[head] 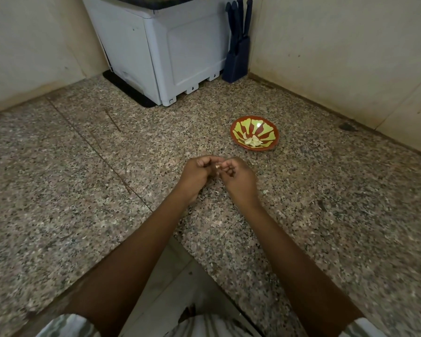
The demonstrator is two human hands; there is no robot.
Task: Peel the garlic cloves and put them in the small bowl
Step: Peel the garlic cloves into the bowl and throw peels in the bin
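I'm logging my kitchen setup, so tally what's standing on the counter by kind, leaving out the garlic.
Bowl: 1
Knife block: 1
White appliance: 1
Black mat: 1
Total: 4

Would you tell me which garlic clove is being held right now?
The clove pinched between the left hand and right hand, over the counter; the other cloves lie in the bowl, untouched.
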